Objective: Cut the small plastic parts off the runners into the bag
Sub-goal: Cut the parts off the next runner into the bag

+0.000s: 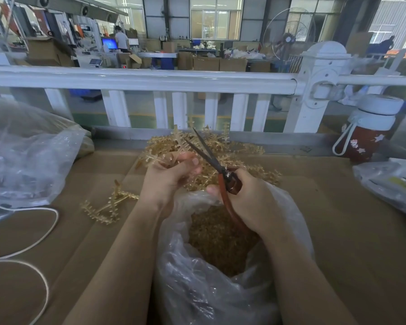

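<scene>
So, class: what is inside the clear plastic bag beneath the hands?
The clear plastic bag holds a heap of small amber cut parts. The right hand and bag folds cover its edges and depth.

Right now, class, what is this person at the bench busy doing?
A person is trimming moulded plastic. The left hand holds a yellowish runner up over an open clear plastic bag already holding many cut parts. The right hand holds red-handled scissors, blades open at the runner. A pile of uncut runners lies behind on the cardboard-covered bench, and one loose runner lies to the left.
</scene>
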`<action>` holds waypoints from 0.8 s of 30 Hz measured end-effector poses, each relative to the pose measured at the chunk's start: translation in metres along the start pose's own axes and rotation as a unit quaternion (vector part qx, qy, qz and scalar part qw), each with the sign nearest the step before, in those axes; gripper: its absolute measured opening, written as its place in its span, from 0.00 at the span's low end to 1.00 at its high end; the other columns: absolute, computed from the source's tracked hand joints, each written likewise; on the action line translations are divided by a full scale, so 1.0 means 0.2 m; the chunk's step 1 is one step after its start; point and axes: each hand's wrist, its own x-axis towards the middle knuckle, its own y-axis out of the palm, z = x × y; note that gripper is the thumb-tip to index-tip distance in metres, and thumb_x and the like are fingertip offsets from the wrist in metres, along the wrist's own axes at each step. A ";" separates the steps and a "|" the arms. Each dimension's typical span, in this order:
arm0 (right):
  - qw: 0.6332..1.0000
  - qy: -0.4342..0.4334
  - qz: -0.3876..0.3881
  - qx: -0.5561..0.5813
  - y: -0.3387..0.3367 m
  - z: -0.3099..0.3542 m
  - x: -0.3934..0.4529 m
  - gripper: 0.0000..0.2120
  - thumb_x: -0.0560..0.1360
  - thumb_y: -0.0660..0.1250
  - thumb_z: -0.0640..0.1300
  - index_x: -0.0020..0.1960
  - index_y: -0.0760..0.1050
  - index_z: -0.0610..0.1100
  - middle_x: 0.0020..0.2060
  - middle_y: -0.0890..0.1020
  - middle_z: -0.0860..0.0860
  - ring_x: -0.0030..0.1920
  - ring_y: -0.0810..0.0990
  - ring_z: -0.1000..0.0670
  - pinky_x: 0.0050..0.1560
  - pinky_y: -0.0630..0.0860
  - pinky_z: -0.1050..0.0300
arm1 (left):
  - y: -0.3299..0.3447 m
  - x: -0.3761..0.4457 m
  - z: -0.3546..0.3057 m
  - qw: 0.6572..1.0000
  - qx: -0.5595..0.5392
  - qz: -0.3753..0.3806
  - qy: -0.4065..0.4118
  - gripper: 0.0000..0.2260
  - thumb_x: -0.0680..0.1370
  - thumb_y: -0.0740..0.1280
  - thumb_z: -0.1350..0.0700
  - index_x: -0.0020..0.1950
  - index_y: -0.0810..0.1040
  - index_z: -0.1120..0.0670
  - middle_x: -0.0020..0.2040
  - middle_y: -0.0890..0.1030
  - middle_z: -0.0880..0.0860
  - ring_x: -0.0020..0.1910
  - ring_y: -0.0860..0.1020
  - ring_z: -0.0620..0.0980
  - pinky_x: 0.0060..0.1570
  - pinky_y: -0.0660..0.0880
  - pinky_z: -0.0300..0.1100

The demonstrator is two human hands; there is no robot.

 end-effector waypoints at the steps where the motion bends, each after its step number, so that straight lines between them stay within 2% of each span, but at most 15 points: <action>1: 1.000 -0.007 -0.001 -0.011 0.00 0.00 0.00 0.27 0.66 0.68 0.76 0.52 0.74 0.56 0.42 0.80 0.64 0.43 0.77 0.63 0.39 0.70 0.66 | 0.00 0.00 0.00 1.000 -0.003 -0.001 0.004 0.08 0.65 0.76 0.63 0.41 0.82 0.56 0.37 0.84 0.56 0.37 0.84 0.50 0.41 0.80 0.39; 4: 0.999 -0.016 0.000 -0.040 0.00 0.00 0.00 0.28 0.66 0.67 0.76 0.54 0.73 0.57 0.45 0.81 0.63 0.45 0.78 0.61 0.42 0.74 0.60 | 0.00 -0.01 -0.01 1.000 0.001 0.015 0.026 0.06 0.66 0.75 0.65 0.38 0.82 0.56 0.36 0.83 0.56 0.38 0.83 0.52 0.46 0.81 0.43; 6: 0.998 -0.025 -0.002 -0.059 0.01 0.00 0.00 0.29 0.64 0.65 0.78 0.54 0.73 0.58 0.44 0.80 0.63 0.45 0.77 0.62 0.41 0.72 0.62 | -0.01 -0.01 -0.01 0.999 0.015 0.021 0.038 0.07 0.67 0.74 0.67 0.36 0.84 0.54 0.34 0.82 0.54 0.38 0.80 0.51 0.49 0.79 0.44; 9: 0.997 -0.029 -0.010 -0.077 0.01 0.00 -0.01 0.29 0.64 0.65 0.79 0.53 0.72 0.59 0.43 0.79 0.63 0.44 0.77 0.61 0.40 0.73 0.62 | -0.01 -0.01 -0.01 0.999 0.024 0.015 0.037 0.11 0.68 0.73 0.70 0.37 0.84 0.54 0.36 0.79 0.56 0.40 0.74 0.53 0.46 0.78 0.41; 11: 0.996 -0.029 -0.014 -0.085 0.01 0.00 -0.01 0.28 0.64 0.65 0.79 0.53 0.73 0.59 0.41 0.79 0.63 0.43 0.78 0.60 0.40 0.74 0.61 | -0.01 -0.01 -0.01 0.999 0.021 0.027 0.040 0.09 0.66 0.74 0.68 0.38 0.84 0.54 0.37 0.78 0.58 0.41 0.72 0.54 0.45 0.78 0.40; 15: 0.994 -0.042 -0.037 -0.098 0.01 0.02 -0.01 0.27 0.64 0.65 0.79 0.51 0.74 0.60 0.35 0.78 0.63 0.37 0.76 0.63 0.33 0.68 0.68 | 0.00 -0.02 -0.02 0.998 0.004 0.044 0.047 0.06 0.64 0.75 0.65 0.36 0.83 0.55 0.34 0.80 0.54 0.41 0.74 0.54 0.48 0.77 0.43; 20: 0.993 -0.048 -0.048 -0.092 0.01 0.03 -0.01 0.29 0.63 0.65 0.79 0.52 0.78 0.59 0.33 0.75 0.67 0.36 0.74 0.66 0.32 0.65 0.71 | 0.00 -0.04 -0.04 0.996 0.012 0.061 0.058 0.09 0.65 0.75 0.68 0.37 0.81 0.56 0.36 0.83 0.52 0.41 0.78 0.53 0.52 0.73 0.47; 24: 0.994 -0.050 -0.061 -0.081 0.00 0.04 -0.02 0.31 0.61 0.62 0.81 0.52 0.78 0.60 0.32 0.75 0.68 0.35 0.74 0.68 0.31 0.63 0.73 | 0.00 -0.04 -0.04 0.995 -0.004 0.070 0.065 0.06 0.65 0.73 0.65 0.35 0.81 0.54 0.35 0.83 0.52 0.40 0.79 0.51 0.51 0.73 0.46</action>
